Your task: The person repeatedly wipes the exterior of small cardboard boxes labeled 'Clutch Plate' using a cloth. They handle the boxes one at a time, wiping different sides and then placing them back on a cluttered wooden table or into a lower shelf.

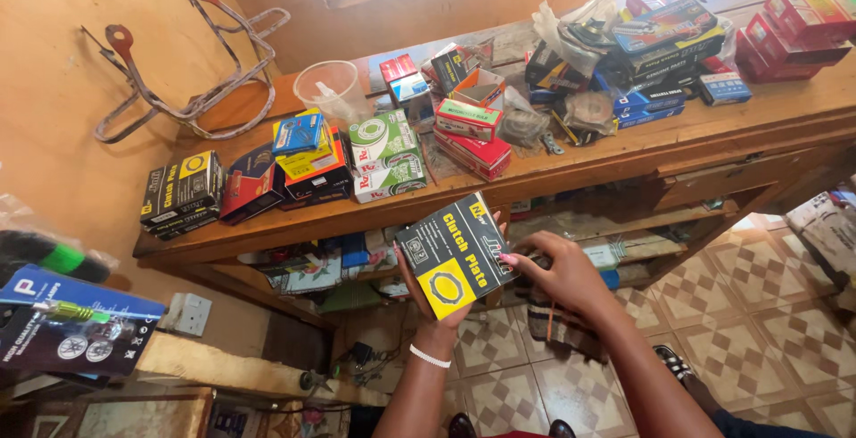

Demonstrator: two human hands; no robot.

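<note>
- Holding a black and yellow box (456,253) in front of me, I have it propped upright on my left hand (439,318), palm behind its back face and fingers curled up round its lower edge.
- My right hand (562,276) comes in from the right side, fingertips pinched on the box's right edge near the top corner; the thumb is hidden, so I cannot tell how firmly it grips.
- The box sits just below the front edge of the wooden workbench (571,166), above the tiled floor (758,313), touching nothing but my hands.
- Beyond my fingers, on the bench, lie more cartons: a like black and yellow one (181,190) far to the left, green and white boxes (386,154) straight ahead, a red box (473,154) beside them, and a clear plastic cup (332,90) further back.
- I judge it to be stiff cardboard, flat and square, probably with real weight inside, so it wants support from underneath rather than a pinch alone.
- Its printed faces look glossy and could slip; the edges and corners give the surest hold.
- A white band (429,356) circles my left wrist.
</note>
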